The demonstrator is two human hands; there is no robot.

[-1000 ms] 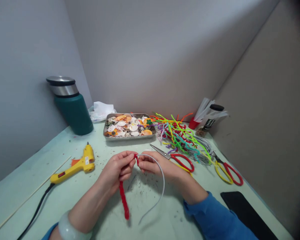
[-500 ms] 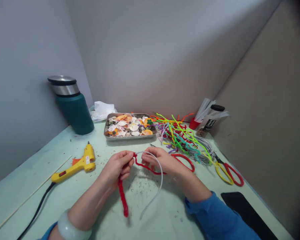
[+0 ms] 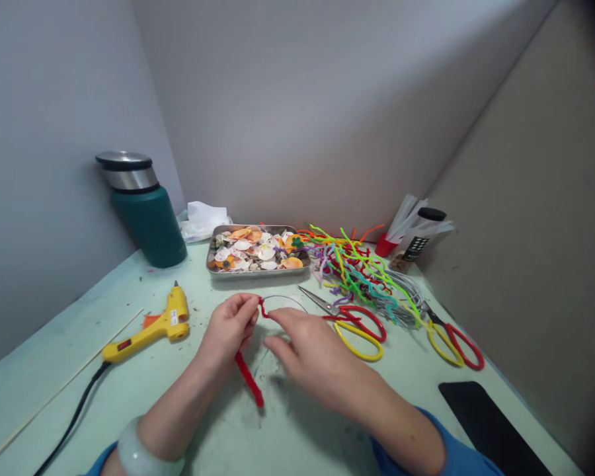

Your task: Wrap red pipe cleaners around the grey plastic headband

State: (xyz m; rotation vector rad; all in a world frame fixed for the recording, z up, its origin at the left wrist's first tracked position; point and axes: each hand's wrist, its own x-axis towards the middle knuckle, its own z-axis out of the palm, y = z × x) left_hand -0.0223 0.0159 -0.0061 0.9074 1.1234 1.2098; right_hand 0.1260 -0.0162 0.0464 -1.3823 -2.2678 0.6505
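My left hand (image 3: 231, 324) is closed, pinching a thin wire (image 3: 286, 297) where a red pipe cleaner (image 3: 263, 308) is wound around it. A red fuzzy-covered length (image 3: 249, 380) hangs below that hand, angled down to the right. My right hand (image 3: 317, 354) is beside it, index fingertip against the loose red strand, with the thumb held apart below. This strand runs behind the right fingers and its end sticks out past the knuckles; the other fingers are hidden. The wire arcs behind the right hand.
Scissors (image 3: 359, 325) lie just beyond my right hand; another pair (image 3: 453, 340) is farther right. Ahead are a metal tray (image 3: 258, 274) of shells and a heap of colourful pipe cleaners (image 3: 357, 264). A yellow glue gun (image 3: 151, 334) and a green bottle (image 3: 149, 225) stand left.
My right hand has turned over and come nearer the left, its back now uppermost. The wire loop has swung behind it. The hanging red length has tilted to the right.
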